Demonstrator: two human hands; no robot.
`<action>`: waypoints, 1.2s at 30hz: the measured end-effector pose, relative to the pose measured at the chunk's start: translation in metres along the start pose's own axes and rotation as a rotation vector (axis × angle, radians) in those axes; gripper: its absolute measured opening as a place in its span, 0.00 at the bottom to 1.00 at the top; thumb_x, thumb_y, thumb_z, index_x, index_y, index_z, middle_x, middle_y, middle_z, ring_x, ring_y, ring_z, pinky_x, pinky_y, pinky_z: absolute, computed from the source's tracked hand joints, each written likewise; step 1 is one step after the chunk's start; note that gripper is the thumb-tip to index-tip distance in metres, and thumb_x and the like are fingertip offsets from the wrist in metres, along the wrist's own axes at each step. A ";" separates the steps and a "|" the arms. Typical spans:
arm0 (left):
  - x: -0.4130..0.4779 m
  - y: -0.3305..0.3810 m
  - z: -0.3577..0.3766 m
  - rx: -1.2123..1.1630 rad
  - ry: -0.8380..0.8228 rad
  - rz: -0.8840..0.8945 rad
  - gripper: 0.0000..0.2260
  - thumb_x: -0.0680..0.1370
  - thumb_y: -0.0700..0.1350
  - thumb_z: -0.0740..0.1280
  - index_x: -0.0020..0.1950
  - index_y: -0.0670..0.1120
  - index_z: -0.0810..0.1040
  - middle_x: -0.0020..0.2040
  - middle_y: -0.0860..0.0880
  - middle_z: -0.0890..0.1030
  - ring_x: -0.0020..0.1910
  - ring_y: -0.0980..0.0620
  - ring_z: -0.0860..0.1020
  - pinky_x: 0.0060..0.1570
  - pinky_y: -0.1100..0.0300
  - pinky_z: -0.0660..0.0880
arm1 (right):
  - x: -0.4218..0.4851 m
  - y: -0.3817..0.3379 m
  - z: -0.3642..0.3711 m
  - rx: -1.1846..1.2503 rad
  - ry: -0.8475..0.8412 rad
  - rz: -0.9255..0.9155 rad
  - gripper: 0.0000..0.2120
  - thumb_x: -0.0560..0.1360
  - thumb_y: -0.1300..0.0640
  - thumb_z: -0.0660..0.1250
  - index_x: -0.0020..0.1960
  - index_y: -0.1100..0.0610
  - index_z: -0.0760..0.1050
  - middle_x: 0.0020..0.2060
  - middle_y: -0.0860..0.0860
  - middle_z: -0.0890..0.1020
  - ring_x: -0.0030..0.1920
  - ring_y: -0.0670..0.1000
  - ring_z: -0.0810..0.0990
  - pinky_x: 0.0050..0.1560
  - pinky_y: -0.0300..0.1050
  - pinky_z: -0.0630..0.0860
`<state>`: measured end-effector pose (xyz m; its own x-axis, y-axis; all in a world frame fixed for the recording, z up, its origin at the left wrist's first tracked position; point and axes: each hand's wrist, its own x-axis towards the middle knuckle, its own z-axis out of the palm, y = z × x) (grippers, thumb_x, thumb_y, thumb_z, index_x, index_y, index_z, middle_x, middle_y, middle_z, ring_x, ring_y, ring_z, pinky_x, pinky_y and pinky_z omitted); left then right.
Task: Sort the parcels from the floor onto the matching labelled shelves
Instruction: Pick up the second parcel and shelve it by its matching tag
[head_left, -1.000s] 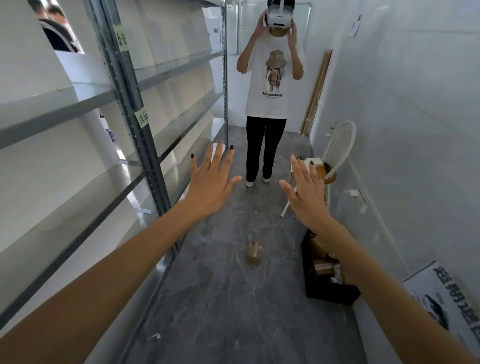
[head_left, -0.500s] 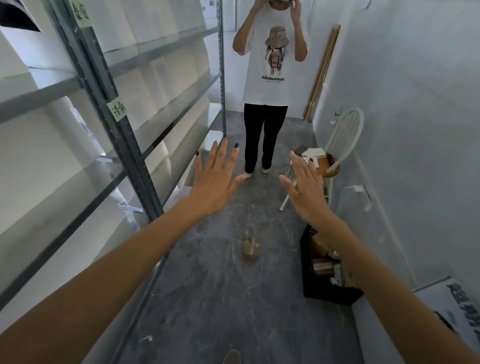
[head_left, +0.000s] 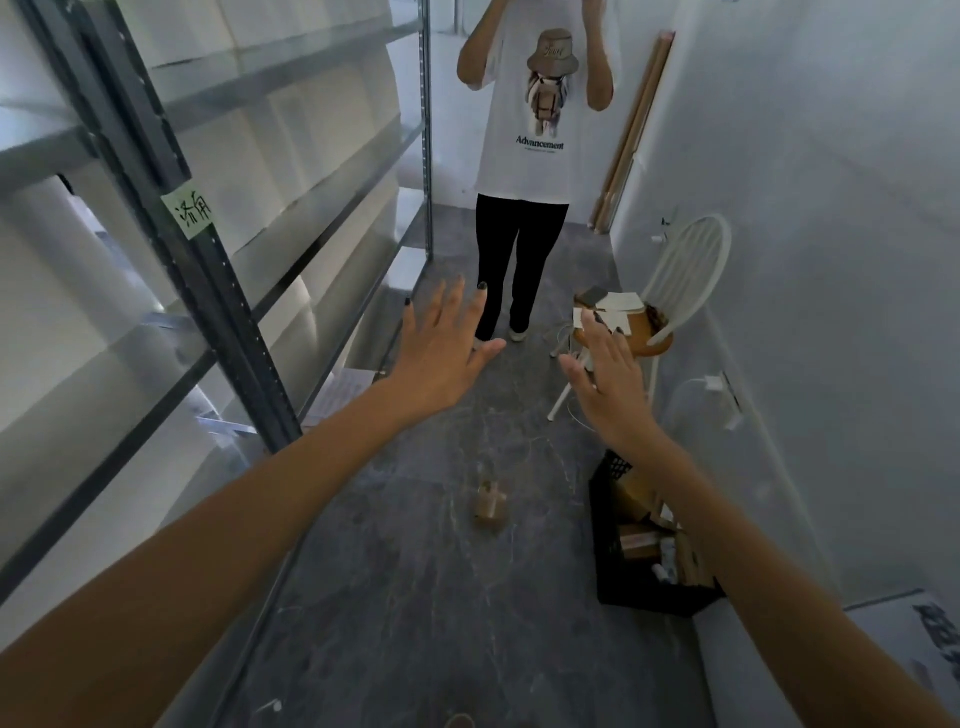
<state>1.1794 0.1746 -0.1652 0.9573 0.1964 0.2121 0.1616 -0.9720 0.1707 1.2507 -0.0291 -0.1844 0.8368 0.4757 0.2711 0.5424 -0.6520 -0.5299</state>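
A small brown cardboard parcel (head_left: 489, 505) lies on the grey floor in the middle of the aisle. More brown parcels fill a black crate (head_left: 644, 587) against the right wall. My left hand (head_left: 447, 353) and my right hand (head_left: 610, 382) are stretched forward with straight, spread fingers, holding nothing, well above and beyond the parcel. A metal shelf rack (head_left: 223, 291) runs along the left, with a green handwritten label (head_left: 188, 212) on its dark upright.
A person in a white T-shirt and black trousers (head_left: 524, 171) stands in the aisle ahead. A white chair (head_left: 670, 301) with papers on its seat stands at the right wall. A printed carton (head_left: 919, 644) sits at lower right. Wooden strips (head_left: 631, 130) lean in the far corner.
The view has tilted down and moved forward, so the shelves and the person appear closer. Both hands stay spread and empty, drifting slightly lower in the frame.
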 end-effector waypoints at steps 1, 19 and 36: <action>0.004 -0.003 0.002 -0.006 -0.008 -0.004 0.30 0.80 0.61 0.48 0.77 0.49 0.44 0.79 0.45 0.44 0.77 0.44 0.43 0.73 0.38 0.45 | 0.005 0.001 0.003 -0.011 -0.004 -0.001 0.30 0.80 0.44 0.53 0.77 0.52 0.50 0.77 0.52 0.57 0.77 0.57 0.51 0.72 0.63 0.54; 0.147 -0.025 0.077 -0.073 -0.156 -0.076 0.30 0.79 0.62 0.48 0.77 0.50 0.47 0.79 0.47 0.48 0.77 0.46 0.45 0.73 0.39 0.44 | 0.135 0.065 0.056 0.150 -0.156 0.010 0.30 0.80 0.46 0.55 0.77 0.53 0.50 0.76 0.54 0.57 0.76 0.56 0.53 0.73 0.61 0.55; 0.243 -0.065 0.202 -0.117 -0.349 -0.188 0.32 0.78 0.64 0.47 0.77 0.50 0.49 0.78 0.46 0.51 0.77 0.45 0.48 0.73 0.39 0.47 | 0.233 0.144 0.139 0.295 -0.358 0.200 0.30 0.80 0.44 0.54 0.77 0.51 0.49 0.77 0.53 0.56 0.77 0.55 0.52 0.75 0.58 0.53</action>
<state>1.4494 0.2597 -0.3188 0.9407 0.2943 -0.1684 0.3326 -0.8980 0.2882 1.5134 0.0698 -0.3087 0.8159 0.5647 -0.1242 0.2860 -0.5809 -0.7621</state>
